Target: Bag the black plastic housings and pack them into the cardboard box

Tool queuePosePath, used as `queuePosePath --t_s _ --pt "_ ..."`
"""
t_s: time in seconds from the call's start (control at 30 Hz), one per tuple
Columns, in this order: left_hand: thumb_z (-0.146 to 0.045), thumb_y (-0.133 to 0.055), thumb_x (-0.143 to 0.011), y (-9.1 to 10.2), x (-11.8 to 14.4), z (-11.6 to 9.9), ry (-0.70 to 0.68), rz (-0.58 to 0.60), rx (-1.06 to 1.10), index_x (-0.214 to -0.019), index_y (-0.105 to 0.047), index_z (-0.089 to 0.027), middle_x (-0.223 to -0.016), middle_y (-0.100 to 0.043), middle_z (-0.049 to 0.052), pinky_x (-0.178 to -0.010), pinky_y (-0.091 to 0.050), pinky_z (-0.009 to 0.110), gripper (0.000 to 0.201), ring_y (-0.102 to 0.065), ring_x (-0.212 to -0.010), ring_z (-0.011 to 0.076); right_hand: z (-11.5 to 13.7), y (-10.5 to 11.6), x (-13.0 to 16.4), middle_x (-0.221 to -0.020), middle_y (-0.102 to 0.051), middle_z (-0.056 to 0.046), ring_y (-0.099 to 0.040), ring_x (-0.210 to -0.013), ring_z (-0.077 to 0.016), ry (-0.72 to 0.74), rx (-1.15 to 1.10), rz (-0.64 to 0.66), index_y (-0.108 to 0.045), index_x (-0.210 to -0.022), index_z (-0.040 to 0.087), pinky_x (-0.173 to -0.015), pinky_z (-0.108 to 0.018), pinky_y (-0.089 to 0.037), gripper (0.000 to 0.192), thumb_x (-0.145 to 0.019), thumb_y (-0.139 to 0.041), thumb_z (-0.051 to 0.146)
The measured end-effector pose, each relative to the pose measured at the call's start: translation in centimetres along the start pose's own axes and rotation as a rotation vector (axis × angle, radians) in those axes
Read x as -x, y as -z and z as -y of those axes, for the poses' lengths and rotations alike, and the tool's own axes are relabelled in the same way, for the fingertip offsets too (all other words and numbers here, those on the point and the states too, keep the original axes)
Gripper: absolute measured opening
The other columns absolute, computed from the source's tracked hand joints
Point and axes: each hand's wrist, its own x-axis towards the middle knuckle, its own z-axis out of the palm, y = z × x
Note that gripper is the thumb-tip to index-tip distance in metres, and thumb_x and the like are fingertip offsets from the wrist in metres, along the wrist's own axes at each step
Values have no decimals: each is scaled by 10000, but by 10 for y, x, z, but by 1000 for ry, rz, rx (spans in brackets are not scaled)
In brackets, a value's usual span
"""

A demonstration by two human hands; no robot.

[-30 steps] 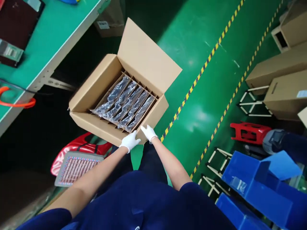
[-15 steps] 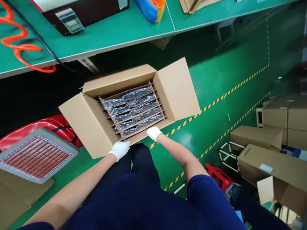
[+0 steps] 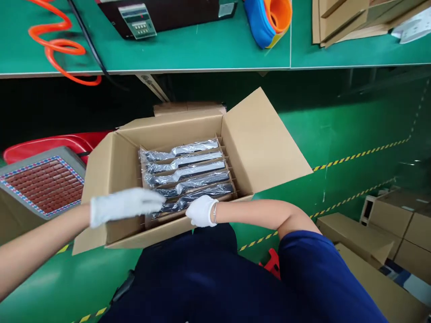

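Note:
A cardboard box (image 3: 133,244) stands with its flaps spread. Inside it, cardboard dividers separate several dark items in clear plastic wrap (image 3: 188,172); what they are I cannot make out. My left hand (image 3: 129,205), in a white glove and smeared by motion, reaches over the box's left side with fingers stretched out. Its fingertips are close to the nearest wrapped item; whether they touch is unclear. My right hand (image 3: 200,211), also gloved in white, has its fingers curled at the box's near wall, next to that same item.
A green workbench (image 3: 202,54) runs behind the box, carrying a dark device (image 3: 175,18), an orange coiled hose (image 3: 60,45) and a blue and orange roll (image 3: 269,20). A stool with a beaded seat (image 3: 47,184) stands left. Cardboard boxes (image 3: 380,224) stack at right.
My left hand has left the box's near edge and moved over its left side. My right hand stays at the near wall. The view has turned, with the bench now level.

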Motion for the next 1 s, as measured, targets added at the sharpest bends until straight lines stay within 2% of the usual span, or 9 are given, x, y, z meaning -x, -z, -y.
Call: queuePosePath --t_s 0.07,0.17,0.23,0.33,0.47,0.57,0.77,0.87,1.0 --pt "-656 -449 -854 29 -55 -13 -41 -91 -6 -1234 -740 -325 -1253 -755 -4 -1062 -507 340 582 -677 -1191 252 -2 6 -2 -1026 -767 -160 -754 -939 -325 27 1 34 -777 -993 135 -659 -402 -604 233 -925 -599 270" --pt "-457 -348 -962 59 -140 -34 -23 -218 -147 -1407 -626 -264 -1455 -633 7 -1171 -398 330 559 -570 -1346 227 -2 10 -1 -987 -772 -157 -758 -926 -318 60 -10 77 -777 -983 139 -662 -390 -599 225 -935 -607 279" --pt "-334 -330 -969 64 -184 -44 -33 -222 -143 -1467 -565 -247 -1541 -552 17 -1192 -356 308 558 -520 -1400 213 -2 11 0 -952 -774 -148 -758 -906 -305 63 -20 92 -777 -966 138 -644 -376 -593 204 -934 -612 254" --pt "-339 -363 -959 59 -225 -45 -7 -188 -107 -1497 -527 -215 -1549 -538 85 -1159 -399 361 576 -550 -1373 265 -2 12 1 -879 -769 -131 -752 -844 -292 66 -28 122 -773 -903 131 -578 -354 -567 160 -909 -632 207" --pt "-473 -473 -909 52 -252 -31 26 -124 -72 -1494 -525 -225 -1512 -568 133 -1088 -463 410 637 -595 -1314 319 -3 12 -3 -831 -761 -109 -739 -775 -273 123 -28 172 -764 -863 124 -491 -324 -511 132 -888 -642 169" --pt "-524 -568 -826 53 -266 -25 13 -59 -59 -1362 -645 -271 -1373 -681 112 -983 -521 391 597 -677 -1172 316 -5 15 -7 -806 -761 -91 -732 -732 -247 157 -21 199 -755 -829 135 -455 -291 -462 127 -890 -645 152" --pt "-463 -628 -739 58 -281 -20 -58 -37 -64 -1203 -720 -241 -1223 -743 115 -897 -529 356 523 -701 -1068 305 -24 56 -9 -875 -782 -60 -738 -752 -245 123 -198 363 -744 -948 205 -492 -298 -491 502 -924 -560 671" --pt "-471 -615 -749 63 -279 -17 -97 -39 -41 -1219 -712 -231 -1234 -739 96 -923 -512 322 537 -695 -1077 271 -44 76 -14 -933 -787 -58 -753 -835 -246 59 -274 279 -749 -927 239 -600 -297 -536 535 -987 -428 663" --pt "-485 -613 -762 74 -275 -15 -108 -31 -9 -1289 -680 -210 -1327 -697 91 -984 -480 306 598 -668 -1150 253 -84 78 -31 -1047 -775 -139 -744 -993 -308 -253 -140 70 -767 -1010 168 -786 -398 -587 351 -1027 -453 325"
